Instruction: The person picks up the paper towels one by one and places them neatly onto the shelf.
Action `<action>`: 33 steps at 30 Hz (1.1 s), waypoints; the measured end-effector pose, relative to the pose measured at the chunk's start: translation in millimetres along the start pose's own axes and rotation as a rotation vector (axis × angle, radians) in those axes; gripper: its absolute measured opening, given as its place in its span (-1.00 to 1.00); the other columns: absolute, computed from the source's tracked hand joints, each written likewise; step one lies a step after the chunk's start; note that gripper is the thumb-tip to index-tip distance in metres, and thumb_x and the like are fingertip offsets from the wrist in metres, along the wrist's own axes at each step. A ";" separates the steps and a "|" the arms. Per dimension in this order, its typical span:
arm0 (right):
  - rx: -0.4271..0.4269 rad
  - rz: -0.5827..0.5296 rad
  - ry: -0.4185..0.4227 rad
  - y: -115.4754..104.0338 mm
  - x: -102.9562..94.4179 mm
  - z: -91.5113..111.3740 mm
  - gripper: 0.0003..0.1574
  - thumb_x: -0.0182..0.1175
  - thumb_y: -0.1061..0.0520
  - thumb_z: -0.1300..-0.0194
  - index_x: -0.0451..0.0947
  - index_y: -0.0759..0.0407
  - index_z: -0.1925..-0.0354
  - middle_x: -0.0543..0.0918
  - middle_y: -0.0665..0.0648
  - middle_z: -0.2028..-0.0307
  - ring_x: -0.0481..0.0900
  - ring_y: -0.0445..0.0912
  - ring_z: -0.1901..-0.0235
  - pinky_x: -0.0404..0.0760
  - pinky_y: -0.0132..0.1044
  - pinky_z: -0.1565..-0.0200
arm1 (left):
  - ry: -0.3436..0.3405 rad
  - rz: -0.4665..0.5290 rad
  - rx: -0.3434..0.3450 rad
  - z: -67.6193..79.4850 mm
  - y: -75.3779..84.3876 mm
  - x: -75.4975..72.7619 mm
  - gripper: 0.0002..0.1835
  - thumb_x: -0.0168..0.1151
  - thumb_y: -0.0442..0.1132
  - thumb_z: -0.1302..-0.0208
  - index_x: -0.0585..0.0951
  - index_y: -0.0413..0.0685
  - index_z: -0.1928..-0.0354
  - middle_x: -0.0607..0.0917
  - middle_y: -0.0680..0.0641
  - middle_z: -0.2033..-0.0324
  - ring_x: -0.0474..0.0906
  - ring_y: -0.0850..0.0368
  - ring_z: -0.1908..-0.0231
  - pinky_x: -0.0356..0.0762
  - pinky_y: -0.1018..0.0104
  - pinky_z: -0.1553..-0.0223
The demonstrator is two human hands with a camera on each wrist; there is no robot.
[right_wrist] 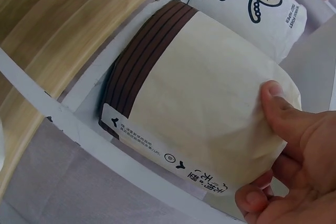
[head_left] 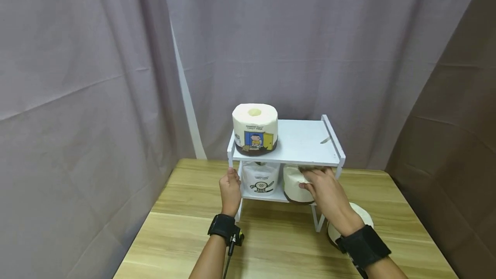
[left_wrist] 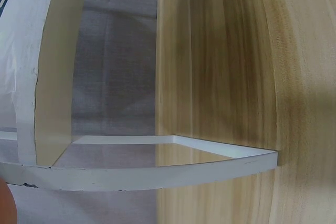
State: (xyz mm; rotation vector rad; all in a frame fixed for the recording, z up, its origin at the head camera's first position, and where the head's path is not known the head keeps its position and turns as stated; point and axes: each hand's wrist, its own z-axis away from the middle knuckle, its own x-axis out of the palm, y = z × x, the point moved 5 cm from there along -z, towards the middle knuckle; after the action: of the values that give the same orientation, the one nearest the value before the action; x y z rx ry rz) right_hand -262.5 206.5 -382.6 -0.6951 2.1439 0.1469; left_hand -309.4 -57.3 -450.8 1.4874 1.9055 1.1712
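A white two-tier rack (head_left: 302, 141) stands on the wooden table. My left hand (head_left: 230, 188) grips its front left upright. On the lower shelf at the right, my right hand (head_left: 325, 188) holds a cream toilet roll (right_wrist: 210, 87) with a brown striped band at its base, thumb on the near side and fingers round the top edge. Beside it on that shelf sits a white toilet roll (head_left: 260, 180) with a black cartoon figure. A third toilet roll (head_left: 255, 130), with a coloured cartoon print, stands on the top shelf at the left.
Another toilet roll (head_left: 362, 214) stands on the table (head_left: 279, 253) right of the rack, partly hidden by my right forearm. A grey curtain (head_left: 302, 46) hangs behind the table, and a darker one (head_left: 457, 141) lines the right side.
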 end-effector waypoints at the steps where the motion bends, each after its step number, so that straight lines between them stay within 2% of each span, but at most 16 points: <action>1: -0.003 0.005 -0.004 0.2 0.6 -1.2 -0.77 0.36 0.18 -0.06 0.59 0.18 0.26 0.68 0.16 0.25 0.49 0.09 0.22 0.38 -0.01 0.10 | 0.002 0.004 -0.003 0.0 -1.0 0.1 -0.47 -0.20 -0.19 -0.57 0.38 -0.34 0.60 0.24 0.19 0.76 0.13 0.33 0.71 0.08 0.45 0.62; 6: 0.001 0.011 -0.015 2.2 3.1 -5.8 -0.78 0.35 0.12 -0.08 0.58 0.19 0.31 0.66 0.13 0.34 0.56 0.05 0.27 0.39 0.01 0.10 | -0.008 0.028 -0.006 -0.2 -5.1 0.4 -0.50 -0.22 -0.23 -0.57 0.37 -0.29 0.60 0.22 0.20 0.77 0.12 0.33 0.71 0.05 0.45 0.62; 15: -0.013 0.035 -0.027 1.4 6.7 -9.0 -0.52 0.38 0.06 -0.11 0.58 0.30 0.06 0.66 0.26 0.17 0.56 0.18 0.13 0.39 0.08 0.02 | 0.003 0.022 0.004 -1.4 -6.8 0.6 -0.48 -0.21 -0.19 -0.57 0.37 -0.30 0.60 0.24 0.20 0.76 0.14 0.34 0.69 0.08 0.46 0.62; 20: 0.010 0.004 0.015 -1.4 9.1 -6.2 -0.32 0.37 -0.03 -0.15 0.51 0.31 -0.14 0.55 0.32 -0.11 0.42 0.23 -0.13 0.24 0.12 -0.19 | -0.001 0.024 -0.006 -0.8 -7.9 0.2 -0.48 -0.21 -0.18 -0.57 0.36 -0.29 0.61 0.23 0.20 0.76 0.13 0.33 0.70 0.07 0.46 0.62; 24: 0.035 0.038 0.083 -7.0 13.5 -3.4 -0.21 0.34 -0.10 -0.17 0.43 0.36 -0.21 0.51 0.38 -0.11 0.34 0.28 -0.11 0.27 0.10 -0.15 | -0.005 0.025 -0.005 -1.0 -7.4 0.2 -0.47 -0.22 -0.17 -0.57 0.37 -0.31 0.61 0.23 0.21 0.77 0.13 0.34 0.71 0.06 0.47 0.62; 26: 0.047 0.078 0.118 -10.1 16.2 -3.6 -0.20 0.33 -0.14 -0.18 0.44 0.41 -0.16 0.54 0.42 -0.02 0.35 0.30 -0.01 0.31 0.10 -0.07 | -0.010 0.025 -0.002 -1.2 -6.7 0.4 -0.47 -0.22 -0.18 -0.57 0.37 -0.31 0.61 0.23 0.21 0.77 0.13 0.33 0.71 0.05 0.46 0.63; 28: 0.061 0.126 0.146 -13.0 19.0 -5.1 -0.24 0.33 -0.18 -0.18 0.49 0.44 -0.03 0.56 0.44 0.11 0.36 0.32 0.11 0.35 0.10 0.04 | -0.013 0.025 0.001 -1.3 -5.8 0.5 -0.47 -0.22 -0.18 -0.57 0.37 -0.30 0.61 0.23 0.20 0.77 0.13 0.33 0.71 0.06 0.45 0.63; 33: 0.132 0.229 0.184 -16.1 26.7 -11.2 -0.31 0.34 -0.27 -0.12 0.50 0.38 0.46 0.54 0.38 0.45 0.38 0.28 0.39 0.37 0.05 0.36 | 0.001 0.018 0.001 0.1 -4.0 0.4 -0.46 -0.21 -0.16 -0.57 0.35 -0.28 0.63 0.22 0.20 0.77 0.13 0.34 0.71 0.05 0.45 0.63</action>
State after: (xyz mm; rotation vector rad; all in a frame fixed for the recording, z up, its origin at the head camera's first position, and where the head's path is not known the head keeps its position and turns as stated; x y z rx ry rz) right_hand -274.6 177.8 -393.8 -0.3985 2.3824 0.0639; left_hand -311.6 -57.1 -454.1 1.5076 1.8975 1.1789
